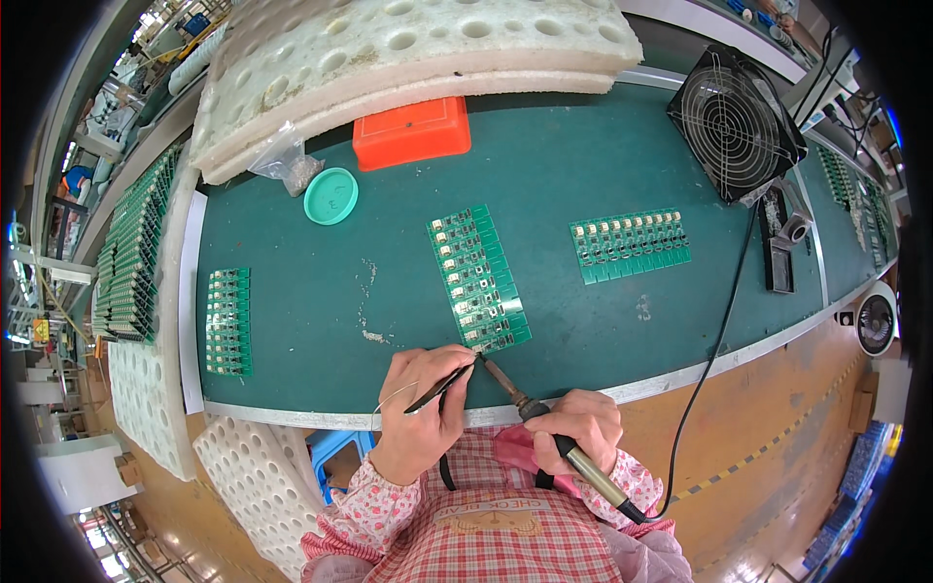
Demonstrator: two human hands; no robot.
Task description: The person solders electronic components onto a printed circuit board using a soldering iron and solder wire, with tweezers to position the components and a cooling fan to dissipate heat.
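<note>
- While the left hand point(418, 420) is pinching dark tweezers point(438, 390) between closed fingers, the right hand point(586, 425) is gripping a soldering iron point(594, 474), fingers curled.
- The middle circuit board point(476, 277) is lying far of both hands, near end at the iron's tip.

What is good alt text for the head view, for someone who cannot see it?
The person's right hand holds a soldering iron and their left hand tweezers at the near end of a green circuit board. Farther back are an orange bin and black fan.
</note>
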